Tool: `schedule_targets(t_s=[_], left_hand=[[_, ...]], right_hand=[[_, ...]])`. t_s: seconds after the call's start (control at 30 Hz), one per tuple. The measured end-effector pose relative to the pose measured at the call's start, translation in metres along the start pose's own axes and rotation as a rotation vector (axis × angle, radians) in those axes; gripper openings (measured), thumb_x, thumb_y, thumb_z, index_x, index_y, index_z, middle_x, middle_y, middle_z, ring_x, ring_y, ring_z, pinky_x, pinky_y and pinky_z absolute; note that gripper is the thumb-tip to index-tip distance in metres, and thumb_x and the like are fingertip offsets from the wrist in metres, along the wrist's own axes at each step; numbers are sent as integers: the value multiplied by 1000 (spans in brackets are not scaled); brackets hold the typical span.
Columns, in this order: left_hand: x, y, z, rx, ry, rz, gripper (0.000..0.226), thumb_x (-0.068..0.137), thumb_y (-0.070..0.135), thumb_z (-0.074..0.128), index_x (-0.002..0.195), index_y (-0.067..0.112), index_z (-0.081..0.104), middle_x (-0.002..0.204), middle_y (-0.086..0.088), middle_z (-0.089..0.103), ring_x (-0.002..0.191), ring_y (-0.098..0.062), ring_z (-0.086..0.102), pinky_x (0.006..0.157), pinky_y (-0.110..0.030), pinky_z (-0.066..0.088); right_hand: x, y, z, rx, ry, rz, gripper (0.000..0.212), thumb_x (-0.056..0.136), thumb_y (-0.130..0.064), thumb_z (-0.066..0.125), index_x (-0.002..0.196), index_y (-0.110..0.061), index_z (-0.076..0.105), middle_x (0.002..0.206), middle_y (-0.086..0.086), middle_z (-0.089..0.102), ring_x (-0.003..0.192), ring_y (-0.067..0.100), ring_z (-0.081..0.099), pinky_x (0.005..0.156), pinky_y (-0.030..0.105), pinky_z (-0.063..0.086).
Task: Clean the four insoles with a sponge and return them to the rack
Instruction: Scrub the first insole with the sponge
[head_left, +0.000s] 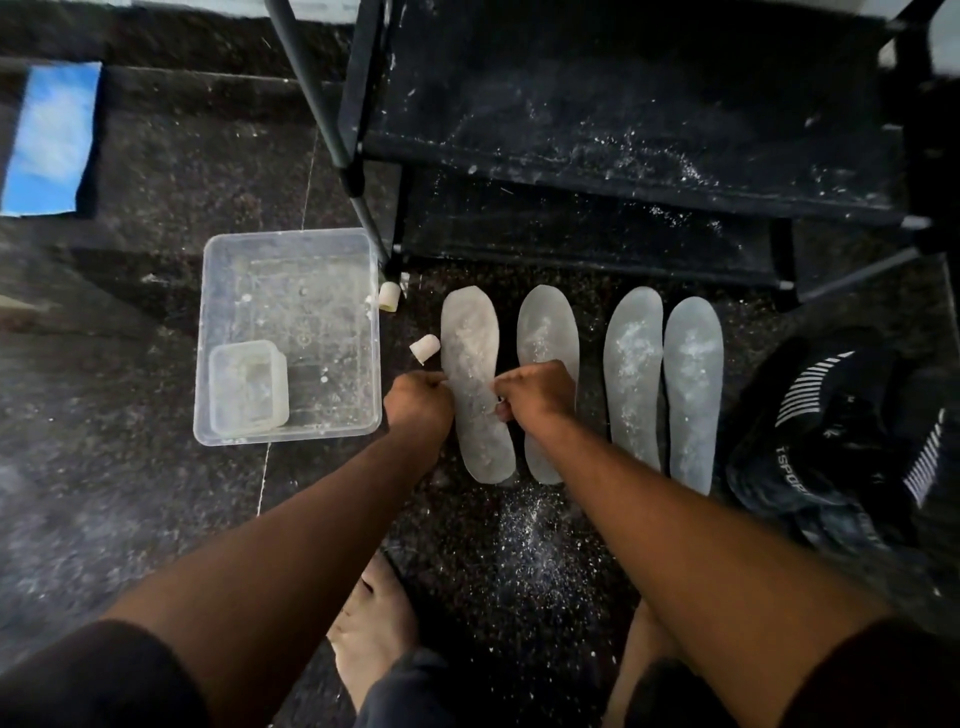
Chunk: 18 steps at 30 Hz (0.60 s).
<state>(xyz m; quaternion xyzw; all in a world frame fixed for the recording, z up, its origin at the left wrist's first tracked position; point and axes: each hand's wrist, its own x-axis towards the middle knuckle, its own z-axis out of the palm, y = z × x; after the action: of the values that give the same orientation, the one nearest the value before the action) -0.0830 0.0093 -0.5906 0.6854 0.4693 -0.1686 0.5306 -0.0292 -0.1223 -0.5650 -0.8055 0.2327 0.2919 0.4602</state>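
Four grey insoles dusted with white powder lie side by side on the dark floor in front of a black rack (623, 197). My left hand (418, 402) and my right hand (535, 392) pinch the two long edges of the leftmost insole (470, 338) at its middle. The second insole (548, 325) is partly under my right hand. The third insole (634, 364) and the fourth insole (693, 384) lie untouched further right. No sponge is plainly visible.
A clear plastic tub (218, 364) holding a smaller container (248, 387) stands at the left. Two small white caps (389, 297) (425, 347) lie between the tub and the insoles. Black shoes (841, 447) sit at the right. My bare feet (374, 623) are below, amid spilled powder.
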Motion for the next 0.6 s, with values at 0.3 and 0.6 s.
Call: schedule_targets(t_s=[0.3,0.6], left_hand=[[-24,23,-7,-93,-24,-39,17,94,13,69,79,15,75,93,-11,78,81,-26,73,77,-40,64],[-97,91,-62,-7,-207,101,18,101,1,54,87,4,66,88,-16,67,77,-22,65,53,-26,52]], right_hand=[[-20,-9,-36,198,-99,100,11,79,7,72,72,-2,71,63,12,69,43,17,63,46,24,54],[-80,-71,-74,177,-142,25,7,76,8,71,81,10,67,67,22,68,55,26,64,58,34,55]])
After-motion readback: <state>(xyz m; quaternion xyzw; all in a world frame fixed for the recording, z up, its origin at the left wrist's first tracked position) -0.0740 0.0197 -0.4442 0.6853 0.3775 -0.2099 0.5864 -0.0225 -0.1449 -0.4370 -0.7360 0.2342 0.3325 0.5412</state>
